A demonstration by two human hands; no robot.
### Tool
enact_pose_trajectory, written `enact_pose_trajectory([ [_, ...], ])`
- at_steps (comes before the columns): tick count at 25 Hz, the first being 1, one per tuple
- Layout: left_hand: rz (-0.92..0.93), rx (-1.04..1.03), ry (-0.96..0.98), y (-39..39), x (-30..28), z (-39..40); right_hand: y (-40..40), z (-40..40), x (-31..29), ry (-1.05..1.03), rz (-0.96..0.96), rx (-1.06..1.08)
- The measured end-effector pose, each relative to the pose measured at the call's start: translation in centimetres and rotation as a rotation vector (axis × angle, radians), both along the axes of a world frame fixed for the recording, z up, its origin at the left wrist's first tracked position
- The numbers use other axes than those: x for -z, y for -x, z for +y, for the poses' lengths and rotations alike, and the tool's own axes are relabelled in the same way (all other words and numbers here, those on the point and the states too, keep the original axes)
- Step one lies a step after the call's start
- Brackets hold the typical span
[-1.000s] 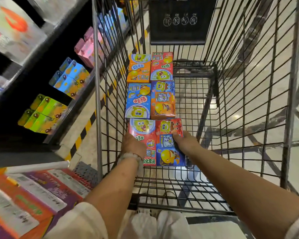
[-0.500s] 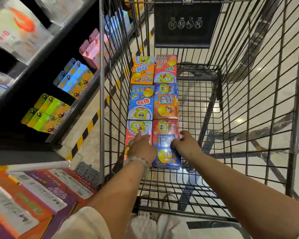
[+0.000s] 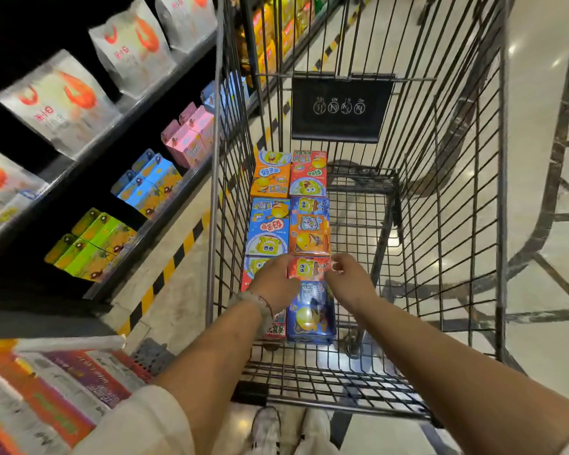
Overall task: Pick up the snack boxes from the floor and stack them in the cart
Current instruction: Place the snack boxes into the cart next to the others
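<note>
Grip released: both the left hand (image 3: 278,284) and right hand (image 3: 349,280) lift away, fingers loose, from the nearest pair of snack boxes (image 3: 311,310), now lying flat in the cart (image 3: 440,244), completing a third row.

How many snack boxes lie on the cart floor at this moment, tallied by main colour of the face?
Orange-faced: 2, the far-left box and the middle-right box.
Red-faced: 2, the far-right box and the near-left box, partly under the left hand.
Blue-faced: 2, the middle-left box and the near-right box.
Total: 6
</note>
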State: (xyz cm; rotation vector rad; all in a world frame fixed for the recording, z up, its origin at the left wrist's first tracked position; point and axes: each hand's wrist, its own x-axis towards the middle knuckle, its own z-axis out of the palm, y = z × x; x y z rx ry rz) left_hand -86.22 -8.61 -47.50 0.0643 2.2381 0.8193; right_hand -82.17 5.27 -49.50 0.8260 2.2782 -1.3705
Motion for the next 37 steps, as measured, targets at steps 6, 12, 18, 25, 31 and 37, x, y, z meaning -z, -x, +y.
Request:
enact_pose_trajectory([
  [6,0.263,0.11,-0.097,3.7,-13.1,-1.5,4.2,0.9,-12.0,-0.056,0.217,-0.176],
  [12,0.585,0.145,-0.077,6.1,-32.1,-5.9,5.9,-0.8,-31.2,-0.23,0.511,-0.399],
  [18,0.817,0.182,-0.15,4.1,-46.5,-11.9,4.8,-3.7,-46.5,-0.525,0.763,-0.624],
  [25,0.949,0.206,-0.1,-0.6,-54.8,-19.0,2.7,-6.5,-55.0,-0.616,0.887,-0.747],
  [31,1.001,0.056,0.066,-8.6,-57.3,-23.9,0.9,-10.6,-57.8,-0.545,0.939,-0.862],
  [37,1.029,-0.259,0.216,-20.9,-57.1,-28.4,-3.4,-17.6,-58.4,-0.455,1.012,-1.134],
])
